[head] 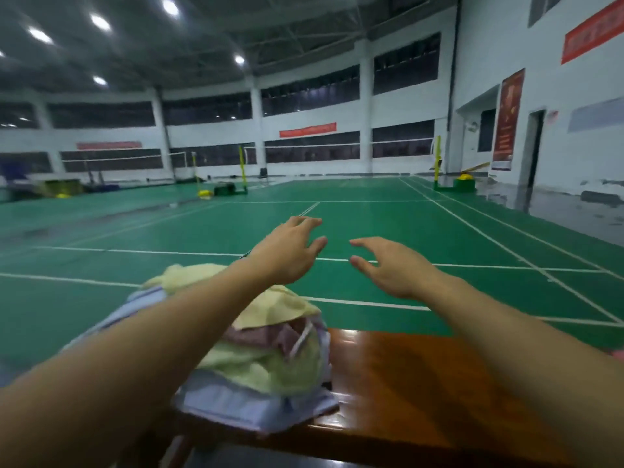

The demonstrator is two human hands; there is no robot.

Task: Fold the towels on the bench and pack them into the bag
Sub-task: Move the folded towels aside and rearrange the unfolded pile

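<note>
Left hand (287,253) and right hand (391,268): both raised, fingers spread and relaxed, holding nothing.

Both hands hover in the air over the green court floor (371,224), apart from each other and from the load. The bag (250,403), pale lilac, sits on the left end of the brown wooden bench (405,383). It is open and filled with towels (270,363): pale yellow ones top and bottom, a pink one between them. Image is motion-blurred.

Both arms stretched forward; left hand (289,254) and right hand (391,268) empty, fingers loosely spread
</note>
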